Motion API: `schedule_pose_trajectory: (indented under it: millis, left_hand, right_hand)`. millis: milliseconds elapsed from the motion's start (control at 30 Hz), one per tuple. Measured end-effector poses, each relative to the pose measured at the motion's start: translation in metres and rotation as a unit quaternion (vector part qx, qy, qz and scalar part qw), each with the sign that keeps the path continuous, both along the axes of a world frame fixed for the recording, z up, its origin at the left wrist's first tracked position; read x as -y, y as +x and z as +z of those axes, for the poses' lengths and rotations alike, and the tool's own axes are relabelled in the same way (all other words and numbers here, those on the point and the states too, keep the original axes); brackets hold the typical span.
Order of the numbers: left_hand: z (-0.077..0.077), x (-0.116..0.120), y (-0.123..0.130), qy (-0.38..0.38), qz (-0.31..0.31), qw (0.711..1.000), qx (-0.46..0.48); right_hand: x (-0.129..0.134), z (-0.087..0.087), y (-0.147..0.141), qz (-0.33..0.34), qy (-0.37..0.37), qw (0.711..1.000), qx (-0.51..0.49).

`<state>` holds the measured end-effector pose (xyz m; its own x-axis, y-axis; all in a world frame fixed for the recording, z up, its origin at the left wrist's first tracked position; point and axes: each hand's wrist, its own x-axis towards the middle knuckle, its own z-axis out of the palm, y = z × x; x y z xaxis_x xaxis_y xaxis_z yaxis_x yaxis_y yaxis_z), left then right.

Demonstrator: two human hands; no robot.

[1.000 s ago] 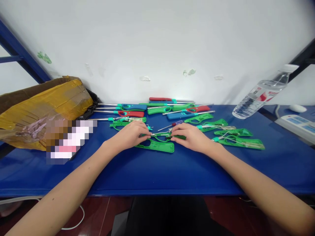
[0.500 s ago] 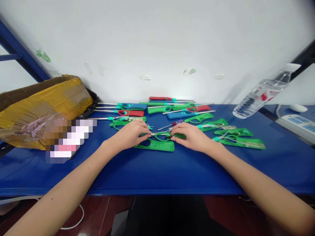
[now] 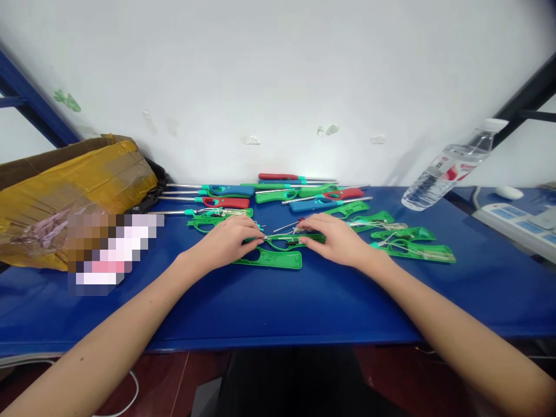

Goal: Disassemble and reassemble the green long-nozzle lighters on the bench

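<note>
A green lighter shell half point(image 3: 278, 245) with thin metal and wire parts inside lies between my hands. My left hand point(image 3: 234, 238) is closed, its thumb and fingertips pinching the left end. My right hand point(image 3: 332, 238) is curled round the right end, thumb low on the shell and fingertips raised above it. A small black part point(image 3: 293, 242) shows in the shell beside that thumb. Just in front lies another green shell half point(image 3: 278, 259), bare inside. A screwdriver point(image 3: 286, 226) lies behind, its handle mostly hidden by my right fingers.
Assembled red lighters point(image 3: 228, 202) and blue lighters point(image 3: 232, 190) lie toward the wall. Opened green shells point(image 3: 419, 250) with wires are on the right. A water bottle point(image 3: 445, 168) and a power strip point(image 3: 516, 226) stand at right, a taped carton point(image 3: 73, 197) at left.
My right fingertips have lifted from the small black part, which shows more fully in the shell. My left hand keeps its pinch. The whole view has shifted slightly.
</note>
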<state>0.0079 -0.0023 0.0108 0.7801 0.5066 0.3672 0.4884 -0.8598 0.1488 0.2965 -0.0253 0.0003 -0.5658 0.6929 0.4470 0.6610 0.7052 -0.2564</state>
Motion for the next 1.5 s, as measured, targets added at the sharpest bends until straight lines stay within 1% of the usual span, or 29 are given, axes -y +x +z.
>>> schedule_pose_trajectory:
  millis: [67,200,333,400,467,600,700,900,1067,1267,1400,1500]
  left_hand:
    - [0.0,0.0,0.0,0.024,0.01,1.0,0.008]
    - [0.001,-0.007,-0.007,0.069,0.064,0.995,0.03]
    - [0.001,-0.018,-0.02,0.072,0.118,0.989,0.047]
    - [-0.001,-0.022,-0.025,0.063,0.133,0.988,0.05]
    - [-0.003,-0.025,-0.028,0.049,0.129,0.989,0.05]
    - [-0.009,-0.028,-0.028,0.021,0.096,0.995,0.031]
    - [-0.013,-0.031,-0.028,0.008,0.082,0.996,0.019]
    - [-0.015,-0.033,-0.028,-0.019,0.068,0.997,0.029]
    - [-0.013,-0.029,-0.023,-0.017,0.066,0.997,0.034]
    - [-0.007,-0.024,-0.018,0.015,0.076,0.995,0.058]
    - [0.0,-0.014,-0.008,0.038,0.062,0.994,0.087]
    - [0.003,-0.006,0.001,0.049,0.044,0.993,0.097]
  right_hand:
    - [-0.002,0.003,0.003,-0.017,0.011,1.0,-0.016]
    - [-0.005,0.006,0.006,-0.047,0.024,0.998,-0.028]
    - [-0.007,0.005,0.007,-0.062,0.034,0.997,-0.031]
    - [-0.008,0.004,0.006,-0.061,0.038,0.997,-0.034]
    - [-0.008,0.002,0.004,-0.055,0.042,0.997,-0.039]
    - [-0.008,-0.001,0.001,-0.045,0.048,0.997,-0.044]
    - [-0.007,-0.001,0.0,-0.038,0.054,0.997,-0.045]
    - [-0.005,-0.001,-0.002,-0.033,0.053,0.997,-0.046]
    - [-0.006,-0.001,-0.002,-0.029,0.059,0.997,-0.041]
    - [-0.004,-0.001,-0.003,-0.022,0.054,0.998,-0.037]
    - [-0.001,-0.001,-0.007,-0.021,0.045,0.998,-0.04]
    - [0.004,-0.001,-0.012,-0.008,0.037,0.998,-0.048]
